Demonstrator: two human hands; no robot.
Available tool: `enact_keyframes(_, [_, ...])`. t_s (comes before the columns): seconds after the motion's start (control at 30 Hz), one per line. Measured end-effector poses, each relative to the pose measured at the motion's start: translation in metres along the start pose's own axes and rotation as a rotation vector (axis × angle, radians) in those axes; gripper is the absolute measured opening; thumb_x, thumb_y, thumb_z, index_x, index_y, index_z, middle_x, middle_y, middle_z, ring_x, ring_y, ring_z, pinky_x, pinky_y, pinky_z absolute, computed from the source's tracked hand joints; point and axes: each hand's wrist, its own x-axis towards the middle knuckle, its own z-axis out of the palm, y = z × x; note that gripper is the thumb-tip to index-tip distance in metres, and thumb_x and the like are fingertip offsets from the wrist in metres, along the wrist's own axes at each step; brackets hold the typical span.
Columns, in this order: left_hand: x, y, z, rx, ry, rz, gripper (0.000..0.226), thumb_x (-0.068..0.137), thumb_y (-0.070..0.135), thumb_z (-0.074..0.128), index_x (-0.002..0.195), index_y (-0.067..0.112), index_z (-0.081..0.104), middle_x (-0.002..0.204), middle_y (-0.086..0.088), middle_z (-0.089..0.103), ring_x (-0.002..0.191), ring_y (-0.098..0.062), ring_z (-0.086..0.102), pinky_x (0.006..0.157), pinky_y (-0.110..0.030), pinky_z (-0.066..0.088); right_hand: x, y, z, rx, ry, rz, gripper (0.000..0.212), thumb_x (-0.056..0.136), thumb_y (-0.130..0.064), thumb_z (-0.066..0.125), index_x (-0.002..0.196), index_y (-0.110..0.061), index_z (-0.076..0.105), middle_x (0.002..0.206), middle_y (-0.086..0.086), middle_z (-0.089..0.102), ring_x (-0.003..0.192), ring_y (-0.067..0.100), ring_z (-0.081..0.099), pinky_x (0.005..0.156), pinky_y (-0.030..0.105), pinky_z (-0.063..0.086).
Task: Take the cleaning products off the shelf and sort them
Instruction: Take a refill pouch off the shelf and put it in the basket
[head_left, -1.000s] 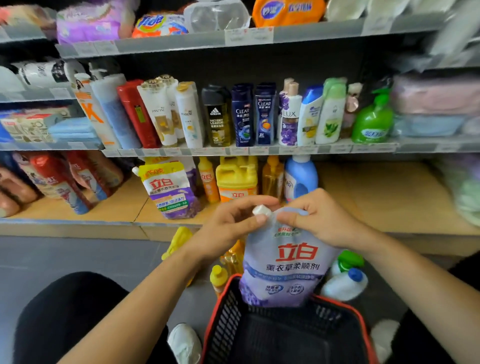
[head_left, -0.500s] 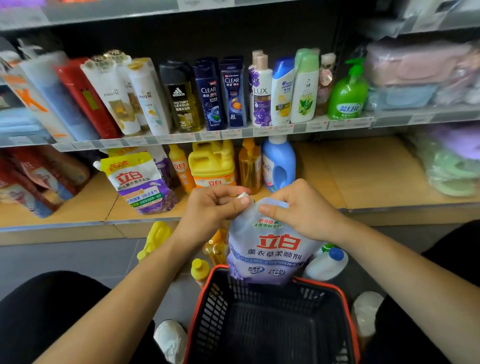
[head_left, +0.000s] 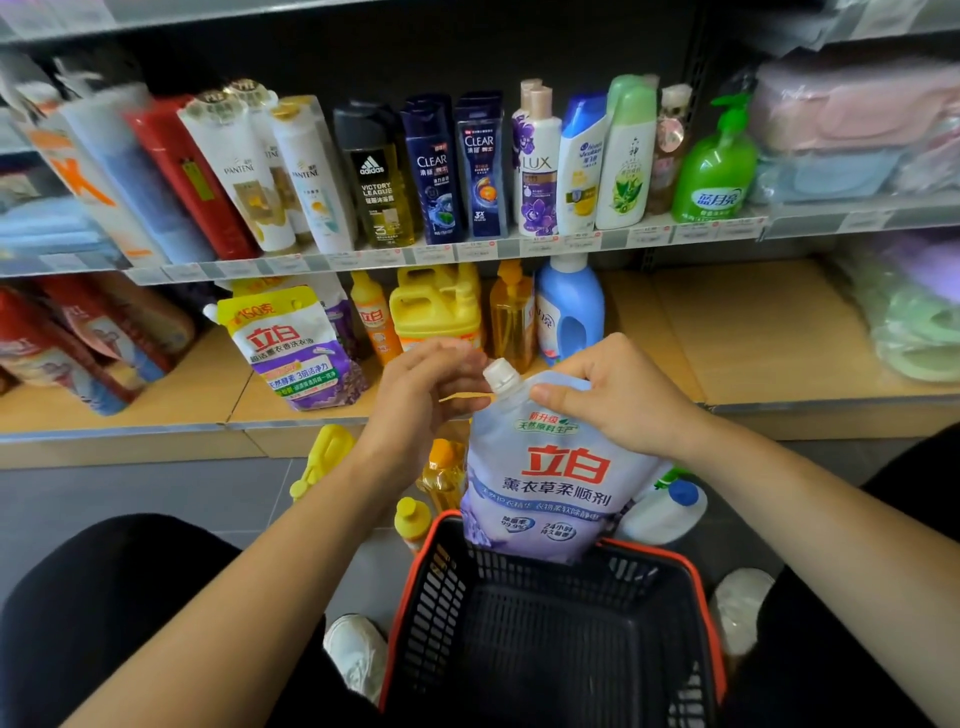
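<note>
I hold a pale purple softener refill pouch (head_left: 561, 467) with a white screw cap upright over the far end of a black basket with a red rim (head_left: 670, 558). Its bottom dips just inside the basket. My right hand (head_left: 618, 395) grips the pouch's top right corner. My left hand (head_left: 421, 400) lies beside the cap with relaxed fingers, its fingertips at the pouch's upper left edge. On the low wooden shelf stand a second purple pouch (head_left: 291, 348), a yellow jug (head_left: 436, 306) and a blue bottle (head_left: 569, 312).
Several bottles stand on the grey floor beyond the basket: a yellow one (head_left: 327, 457), an amber one (head_left: 441, 473) and a white one with a blue cap (head_left: 665, 512). Shampoo bottles (head_left: 483, 166) fill the shelf above. My knees flank the basket.
My left hand has let go of the cap, which now shows bare. The pouch has stayed over the basket's far end, and my view has tilted down a little.
</note>
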Motion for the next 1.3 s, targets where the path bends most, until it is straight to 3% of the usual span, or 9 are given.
enact_keyframes(0.07, [-0.003,0.002,-0.001,0.025,-0.055,0.008,0.012,0.089,0.017,0.065,0.096,0.013,0.074,0.094,-0.009,0.074,0.086,-0.021,0.069,0.071,-0.028,0.055,0.000,0.000,-0.001,-0.003,-0.001,-0.005,0.040,0.093,-0.021,0.070,0.078,0.016,0.068,0.077,0.039,0.061,0.063,0.017,0.044,0.057,0.031,0.031])
enact_keyframes(0.2, [-0.006,0.002,-0.002,0.068,-0.126,0.056,0.025,0.088,0.007,0.069,0.111,0.015,0.073,0.111,-0.007,0.076,0.104,-0.023,0.071,0.083,-0.033,0.056,0.001,0.002,-0.001,-0.017,0.003,-0.028,0.042,0.093,-0.021,0.070,0.077,0.017,0.066,0.071,0.037,0.058,0.062,0.017,0.040,0.055,0.031,0.029])
enact_keyframes(0.33, [-0.007,0.001,-0.001,0.081,-0.112,0.109,0.026,0.088,0.003,0.067,0.113,0.010,0.071,0.104,-0.005,0.077,0.099,-0.020,0.072,0.080,-0.029,0.060,0.001,0.002,-0.002,-0.012,0.010,-0.036,0.044,0.093,-0.018,0.071,0.065,0.015,0.060,0.056,0.012,0.039,0.056,0.007,0.033,0.050,0.018,0.026])
enact_keyframes(0.43, [-0.007,0.000,-0.001,0.110,-0.097,0.156,0.033,0.081,0.013,0.071,0.113,0.007,0.070,0.098,-0.005,0.076,0.094,-0.020,0.068,0.079,-0.028,0.057,0.002,0.003,-0.002,-0.025,0.013,-0.030,0.046,0.092,-0.019,0.071,0.064,0.014,0.058,0.059,0.006,0.037,0.058,0.011,0.032,0.051,0.023,0.025])
enact_keyframes(0.7, [-0.005,0.000,0.000,0.102,-0.060,0.090,0.022,0.097,0.019,0.059,0.095,0.021,0.081,0.100,-0.007,0.070,0.084,-0.013,0.064,0.080,-0.031,0.053,0.002,0.001,0.000,-0.035,0.011,-0.022,0.040,0.093,-0.022,0.070,0.079,0.015,0.069,0.078,0.038,0.063,0.064,0.016,0.045,0.057,0.042,0.040])
enact_keyframes(0.83, [-0.003,0.000,-0.006,0.126,-0.108,0.062,0.028,0.095,0.001,0.055,0.113,0.011,0.075,0.118,-0.012,0.073,0.110,-0.034,0.067,0.091,-0.041,0.053,0.003,0.000,0.001,-0.035,0.014,-0.018,0.039,0.092,-0.021,0.072,0.078,0.015,0.069,0.078,0.038,0.063,0.064,0.014,0.043,0.055,0.039,0.035])
enact_keyframes(1.03, [-0.006,0.000,-0.005,0.106,-0.075,0.069,0.020,0.095,0.019,0.060,0.105,0.013,0.076,0.090,0.000,0.068,0.089,-0.019,0.058,0.078,-0.029,0.051,0.002,-0.002,0.000,-0.041,0.012,-0.018,0.041,0.092,-0.021,0.072,0.078,0.018,0.067,0.076,0.039,0.060,0.063,0.015,0.039,0.055,0.032,0.028])
enact_keyframes(1.2, [-0.004,0.004,-0.008,0.021,-0.144,0.065,0.032,0.100,0.009,0.046,0.121,0.009,0.069,0.122,-0.008,0.072,0.107,-0.021,0.067,0.088,-0.031,0.055,0.001,-0.003,0.000,-0.023,0.021,-0.004,0.037,0.092,-0.019,0.072,0.076,0.014,0.070,0.075,0.036,0.063,0.062,0.013,0.042,0.055,0.031,0.031])
enact_keyframes(1.3, [-0.005,0.005,-0.008,0.014,-0.117,0.065,0.028,0.091,0.009,0.058,0.116,0.010,0.073,0.109,-0.006,0.074,0.099,-0.023,0.066,0.086,-0.034,0.055,0.001,-0.004,0.000,-0.018,0.017,0.000,0.036,0.091,-0.019,0.072,0.075,0.012,0.070,0.066,0.031,0.061,0.063,0.013,0.042,0.056,0.031,0.031])
